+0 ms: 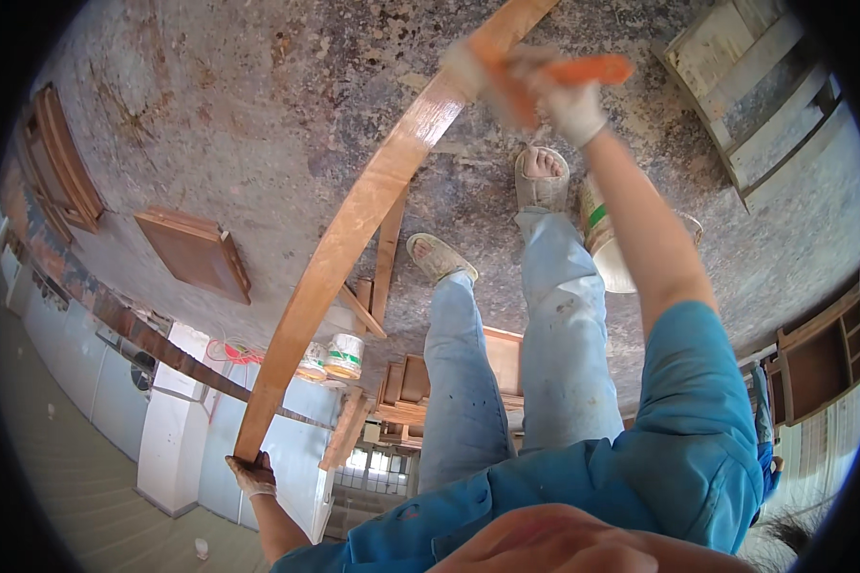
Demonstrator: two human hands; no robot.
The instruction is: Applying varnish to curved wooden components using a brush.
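An orange-handled brush (591, 70) is gripped by the closed fingers of the right hand (566, 103), at the top of the frame; both are blurred by motion, so how each finger is set cannot be told. The lower end of a wooden board (339, 244) is clasped by the left hand (252, 475), at lower left, its fingers dark-stained and partly hidden. The board's far end is cut off by the top edge, and a stretch is covered by the brush head. Its long axis is run from lower left to upper centre, seemingly bowed; a wet gleam is shown below the brush.

The grey floor (296, 76) is mottled with stains. A bucket (613, 263) at right of centre is partly hidden by the right forearm. Brown panels (193, 253) are seen at left, and a pale slatted frame (712, 53) at upper right.
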